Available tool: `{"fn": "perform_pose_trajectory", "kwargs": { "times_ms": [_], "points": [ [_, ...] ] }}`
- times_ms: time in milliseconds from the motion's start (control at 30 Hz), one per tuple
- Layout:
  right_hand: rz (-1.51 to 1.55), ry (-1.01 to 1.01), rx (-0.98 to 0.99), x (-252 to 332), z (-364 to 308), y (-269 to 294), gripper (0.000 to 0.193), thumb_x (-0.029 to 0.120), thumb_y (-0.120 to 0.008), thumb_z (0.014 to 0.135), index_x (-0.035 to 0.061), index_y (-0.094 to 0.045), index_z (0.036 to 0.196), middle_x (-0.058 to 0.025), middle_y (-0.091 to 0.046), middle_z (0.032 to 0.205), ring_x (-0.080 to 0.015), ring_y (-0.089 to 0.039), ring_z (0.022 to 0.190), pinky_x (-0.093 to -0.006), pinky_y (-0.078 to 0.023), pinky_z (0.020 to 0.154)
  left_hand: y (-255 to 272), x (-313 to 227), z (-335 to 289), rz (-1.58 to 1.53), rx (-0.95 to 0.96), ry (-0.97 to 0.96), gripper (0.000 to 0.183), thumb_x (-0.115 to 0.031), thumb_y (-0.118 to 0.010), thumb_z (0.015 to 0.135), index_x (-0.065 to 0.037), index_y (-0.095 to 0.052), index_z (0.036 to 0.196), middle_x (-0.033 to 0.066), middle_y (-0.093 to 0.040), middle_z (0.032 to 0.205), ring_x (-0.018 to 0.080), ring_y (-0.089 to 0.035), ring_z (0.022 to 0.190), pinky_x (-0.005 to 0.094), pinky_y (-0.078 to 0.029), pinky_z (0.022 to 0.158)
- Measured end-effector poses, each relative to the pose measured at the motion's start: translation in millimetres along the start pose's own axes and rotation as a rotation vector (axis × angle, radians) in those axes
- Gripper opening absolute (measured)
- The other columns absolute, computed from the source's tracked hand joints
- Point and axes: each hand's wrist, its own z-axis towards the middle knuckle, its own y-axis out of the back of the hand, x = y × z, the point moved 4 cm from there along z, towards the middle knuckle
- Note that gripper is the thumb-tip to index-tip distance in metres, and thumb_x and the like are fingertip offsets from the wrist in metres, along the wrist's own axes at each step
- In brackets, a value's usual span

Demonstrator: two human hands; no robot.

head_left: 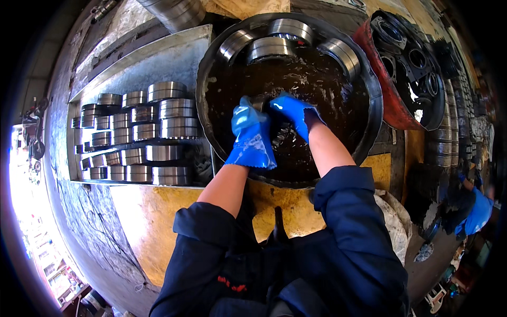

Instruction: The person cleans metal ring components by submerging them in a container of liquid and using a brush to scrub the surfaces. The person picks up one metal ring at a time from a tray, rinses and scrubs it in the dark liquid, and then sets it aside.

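Both hands wear blue rubber gloves and reach over a round basin [376, 98] of dark brown liquid. My left hand [248, 129] is closed, its fingers curled at a dark, wet ring-shaped metal part [259, 101]. Across from it, my right hand [293, 111] bends inward with its fingertips at the same part. Much of that part is hidden by the gloves and the dark liquid, and glints show between the wrists. Shiny steel bearing rings [272, 48] sit along the basin's far side, with another [342, 57] at the far right.
Left of the basin, a metal tray [140, 61] holds several stacked steel bearing rings [177, 127]. A red-sided container [377, 87] with dark metal parts stands at the right. Beyond it are stacked rings [441, 140]. At the far right another person's blue clothing [475, 214] shows.
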Motion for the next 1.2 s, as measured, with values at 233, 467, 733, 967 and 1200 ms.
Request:
{"fn": "perform_pose_trajectory", "kwargs": {
  "times_ms": [233,467,733,967,1200],
  "points": [
    [0.087,-0.021,-0.473,-63.6,-23.4,-41.2,0.064,0.039,-0.069,0.087,-0.0002,-0.052,0.134,-0.0282,-0.058,0.129,-0.0404,-0.059,0.119,-0.0433,-0.046,0.102,2.4,9.8,4.8,0.044,0.044,0.052,0.061,-0.020,-0.071,0.079,-0.006,-0.050,0.134,0.0232,-0.063,0.117,0.0398,-0.066,0.106,0.0444,-0.055,0.090],
    [-0.307,0.085,-0.086,5.5,-31.2,-0.6,0.054,0.037,-0.066,0.088,-0.0003,-0.059,0.126,-0.0230,-0.065,0.120,-0.0327,-0.064,0.108,-0.0409,-0.049,0.093,3.3,6.2,4.8,0.037,0.043,0.020,0.061,-0.020,-0.069,0.081,-0.005,-0.048,0.136,0.0230,-0.063,0.117,0.0396,-0.067,0.104,0.0445,-0.056,0.088],
    [-0.189,-0.054,-0.445,-112.7,63.3,-14.3,0.085,0.040,-0.083,0.070,-0.0012,-0.048,0.137,-0.0241,-0.062,0.125,-0.0356,-0.063,0.113,-0.0410,-0.051,0.097,3.8,0.2,1.4,-0.052,0.083,0.101,0.059,-0.018,-0.069,0.079,-0.008,-0.053,0.135,0.0259,-0.059,0.126,0.0411,-0.061,0.116,0.0448,-0.052,0.097],
    [-0.176,-0.003,-0.321,-62.3,-5.2,-7.2,0.072,0.041,-0.077,0.079,-0.0037,-0.053,0.131,-0.0233,-0.063,0.122,-0.0323,-0.064,0.111,-0.0402,-0.050,0.096,3.0,-4.5,1.1,0.033,0.068,0.033,0.059,-0.019,-0.070,0.079,-0.008,-0.051,0.133,0.0241,-0.061,0.120,0.0407,-0.064,0.109,0.0442,-0.054,0.093],
    [0.171,-0.049,0.022,-31.7,12.2,-1.7,0.043,0.030,-0.064,0.090,-0.0008,-0.065,0.121,-0.0213,-0.066,0.118,-0.0339,-0.064,0.108,-0.0412,-0.050,0.093,-2.5,0.2,1.2,-0.010,-0.001,0.045,0.058,-0.024,-0.071,0.080,-0.007,-0.053,0.133,0.0247,-0.061,0.124,0.0409,-0.063,0.112,0.0439,-0.052,0.096]
  ]
}}
